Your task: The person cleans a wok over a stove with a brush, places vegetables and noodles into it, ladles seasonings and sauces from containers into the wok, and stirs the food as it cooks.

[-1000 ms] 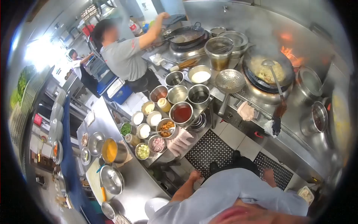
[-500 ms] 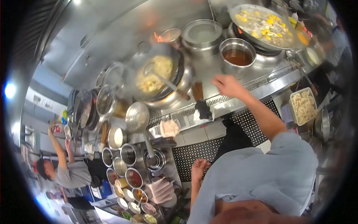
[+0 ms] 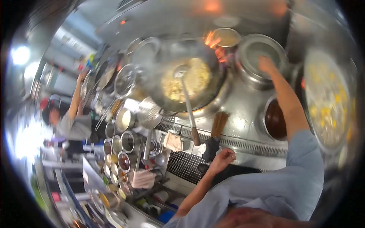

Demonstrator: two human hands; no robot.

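Observation:
At the right, my right arm stretches forward and my right hand (image 3: 267, 64) is over the round metal pot (image 3: 249, 78) of pale liquid; its fingers are blurred. My left hand (image 3: 223, 159) hovers by the range's front edge with fingers loosely curled, nothing showing in them. Near it lies a bamboo wok brush (image 3: 219, 125) with a dark wrapped handle. A ladle (image 3: 186, 95) rests in the large wok (image 3: 152, 97), its bowl on pale yellow food (image 3: 197, 78) and its wooden handle end over the front edge.
Flames (image 3: 212, 40) rise behind the wok. A pot of brown liquid (image 3: 275, 119) and a wide pan of yellow pieces (image 3: 329, 106) stand right. Left are a perforated strainer (image 3: 149, 114), seasoning pots (image 3: 130, 141) and folded cloths (image 3: 142, 178). Another person (image 3: 72, 125) works at the far left.
My right hand has moved forward from the range front to over the pot. My left hand has risen toward the front edge. The view has swung closer to the wok.

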